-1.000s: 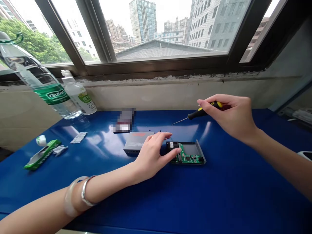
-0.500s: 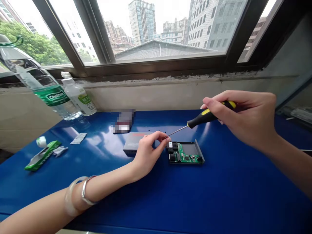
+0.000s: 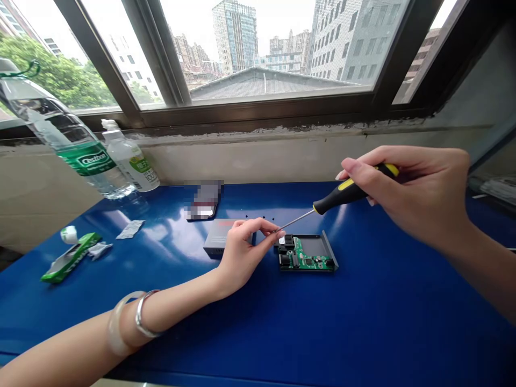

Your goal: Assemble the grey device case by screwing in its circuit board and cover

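My right hand (image 3: 419, 193) is closed round the black and yellow handle of a screwdriver (image 3: 342, 198), whose thin shaft slants down to the left. My left hand (image 3: 244, 252) pinches thumb and forefinger together right at the shaft's tip; what lies between them is too small to make out. Just right of that hand lies an open grey tray with a green circuit board (image 3: 307, 258) in it. The grey metal cover (image 3: 220, 242) rests behind my left hand, partly hidden by it. A few tiny black screws (image 3: 264, 218) lie on the blue tabletop (image 3: 282, 333) behind.
Two plastic water bottles (image 3: 80, 153) stand at the back left under the window. A green packet (image 3: 66, 258) and scraps of white paper lie at the left. A blurred dark object (image 3: 203, 201) sits behind the cover. Grey things lie at the far right edge.
My left hand lifted off the board's edge and drew into a pinch. My right hand moved right and tipped the screwdriver so that its tip meets my left fingertips.
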`<act>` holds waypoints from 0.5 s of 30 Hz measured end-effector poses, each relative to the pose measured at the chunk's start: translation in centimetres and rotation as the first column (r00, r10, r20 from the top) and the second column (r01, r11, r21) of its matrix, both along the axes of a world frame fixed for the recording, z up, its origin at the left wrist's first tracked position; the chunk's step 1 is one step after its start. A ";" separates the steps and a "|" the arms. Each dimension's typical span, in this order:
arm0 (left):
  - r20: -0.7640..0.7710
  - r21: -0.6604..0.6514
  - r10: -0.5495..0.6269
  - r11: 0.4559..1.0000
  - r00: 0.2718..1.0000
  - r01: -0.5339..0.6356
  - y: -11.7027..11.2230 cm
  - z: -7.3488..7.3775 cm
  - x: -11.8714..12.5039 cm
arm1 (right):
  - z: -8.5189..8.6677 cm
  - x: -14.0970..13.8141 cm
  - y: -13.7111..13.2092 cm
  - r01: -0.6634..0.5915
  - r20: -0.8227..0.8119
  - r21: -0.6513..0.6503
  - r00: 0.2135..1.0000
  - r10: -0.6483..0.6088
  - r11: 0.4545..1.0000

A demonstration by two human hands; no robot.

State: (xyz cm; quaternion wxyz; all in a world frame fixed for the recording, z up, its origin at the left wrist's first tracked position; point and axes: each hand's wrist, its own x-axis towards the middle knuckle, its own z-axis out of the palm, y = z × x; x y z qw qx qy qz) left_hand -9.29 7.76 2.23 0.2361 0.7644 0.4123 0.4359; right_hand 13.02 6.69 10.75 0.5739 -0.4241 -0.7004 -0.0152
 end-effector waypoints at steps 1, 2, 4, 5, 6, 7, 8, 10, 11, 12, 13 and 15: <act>-0.001 0.005 0.001 1.000 1.000 -0.001 0.0 0.0 0.0 | 0.0 0.0 0.0 -0.010 -0.001 0.008 1.000 0.011 1.000; -0.002 0.010 0.002 1.000 1.000 -0.002 0.0 0.0 0.0 | 0.0 0.0 0.0 -0.016 0.000 0.012 1.000 0.016 1.000; -0.007 0.012 0.006 1.000 1.000 -0.006 0.0 0.0 0.1 | 0.0 0.1 -0.1 -0.015 0.001 0.009 1.000 0.015 1.000; -0.010 0.011 0.006 1.000 1.000 -0.006 0.0 0.0 0.1 | 0.0 0.1 -0.2 -0.010 0.002 0.006 1.000 0.010 1.000; -0.013 0.010 0.006 1.000 1.000 -0.006 0.0 0.0 0.1 | 0.0 0.1 -0.2 -0.003 0.007 0.001 1.000 0.003 1.000; -0.015 0.011 0.005 1.000 1.000 -0.005 0.0 0.0 0.1 | -0.1 0.1 -0.2 0.005 0.014 -0.003 1.000 -0.005 1.000; -0.016 0.012 0.003 1.000 1.000 -0.003 0.0 0.0 0.1 | -0.1 0.1 -0.3 0.015 0.023 -0.008 1.000 -0.015 1.000; -0.016 0.011 0.003 1.000 1.000 -0.003 0.0 0.0 0.1 | -0.2 0.1 -0.3 0.032 0.041 -0.008 0.999 -0.032 0.999; -0.017 0.007 0.003 1.000 1.000 -0.003 0.0 0.0 0.1 | -0.2 0.1 -0.3 0.036 0.047 -0.004 0.998 -0.036 0.999; -0.018 0.002 0.003 1.000 1.000 -0.003 0.0 0.1 0.1 | -0.3 0.1 -0.3 0.034 0.047 -0.002 0.998 -0.033 0.999; -0.018 -0.004 0.005 1.000 1.000 -0.005 0.0 0.1 0.1 | -0.3 0.1 -0.3 0.022 0.045 0.001 0.999 -0.022 1.000; -0.020 -0.010 0.009 1.000 1.000 -0.009 0.0 0.1 0.1 | -0.2 0.1 -0.3 0.003 0.038 -0.001 0.999 -0.003 1.000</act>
